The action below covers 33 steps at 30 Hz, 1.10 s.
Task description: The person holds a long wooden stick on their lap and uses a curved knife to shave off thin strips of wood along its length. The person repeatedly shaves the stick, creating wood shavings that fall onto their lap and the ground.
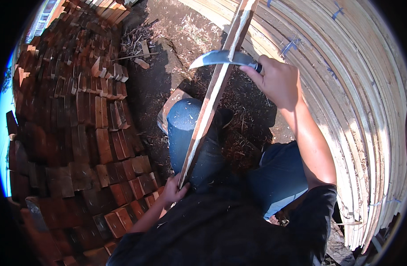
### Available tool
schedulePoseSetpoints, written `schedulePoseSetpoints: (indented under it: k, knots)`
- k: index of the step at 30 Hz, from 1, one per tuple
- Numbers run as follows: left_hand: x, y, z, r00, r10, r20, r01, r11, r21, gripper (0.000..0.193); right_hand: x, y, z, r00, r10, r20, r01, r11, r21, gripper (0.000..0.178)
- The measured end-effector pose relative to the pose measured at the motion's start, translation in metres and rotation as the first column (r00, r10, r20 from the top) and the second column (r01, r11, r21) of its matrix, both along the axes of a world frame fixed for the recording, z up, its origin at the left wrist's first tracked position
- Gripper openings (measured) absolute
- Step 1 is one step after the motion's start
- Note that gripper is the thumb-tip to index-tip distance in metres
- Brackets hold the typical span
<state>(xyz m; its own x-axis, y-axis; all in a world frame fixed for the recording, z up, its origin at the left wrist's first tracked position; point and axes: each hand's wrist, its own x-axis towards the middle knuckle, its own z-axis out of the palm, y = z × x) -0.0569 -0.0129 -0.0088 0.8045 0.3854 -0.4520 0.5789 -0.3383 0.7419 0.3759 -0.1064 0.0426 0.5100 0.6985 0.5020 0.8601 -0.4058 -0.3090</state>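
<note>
A long wooden strip point(211, 99), brown along its edges and pale where the surface is bared, slants from my lap up past the top of the view. My left hand point(174, 190) is closed round its lower end beside my left thigh. Higher up, my right hand point(276, 82) grips the dark handle of a curved knife point(221, 57). Its blade lies across the strip, with the pointed tip sticking out to the left, and touches the pale face. The strip passes over my left knee.
Stacked reddish bricks point(103, 146) fill the left side. Long pale wooden strips point(345, 88), tied in bundles with bluish bands, curve along the right. Shavings and wood scraps point(143, 46) litter the dirt ground point(161, 71). A flat brownish block point(174, 97) lies by my left knee.
</note>
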Motion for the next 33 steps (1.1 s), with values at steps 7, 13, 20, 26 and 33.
schedulePoseSetpoints:
  k: [7,13,20,26,33]
  knots:
    - [0.003,0.009,0.004,0.997,-0.023,-0.072,0.022,1.0,-0.013,0.028,0.046,-0.01,0.025,0.994,-0.095,0.056,0.1,0.99,-0.104,0.061]
    - [-0.002,0.008,0.0,0.997,-0.008,0.08,0.009,1.0,-0.013,0.022,0.03,-0.004,0.011,0.974,0.103,0.202,-0.098,0.995,-0.032,0.061]
    - [-0.002,0.003,0.004,0.999,0.007,0.043,-0.005,0.999,-0.045,0.022,0.003,0.002,0.009,0.97,0.195,0.143,-0.195,0.981,-0.015,0.057]
    - [-0.007,0.005,-0.002,1.0,0.001,0.016,0.0,0.999,-0.054,0.022,0.007,-0.002,0.014,0.996,0.087,0.017,-0.088,0.994,0.061,0.052]
    - [-0.011,0.003,-0.003,1.0,0.007,-0.017,-0.008,0.999,-0.044,0.016,0.028,-0.007,0.012,0.999,-0.019,-0.04,0.019,1.0,-0.002,0.044]
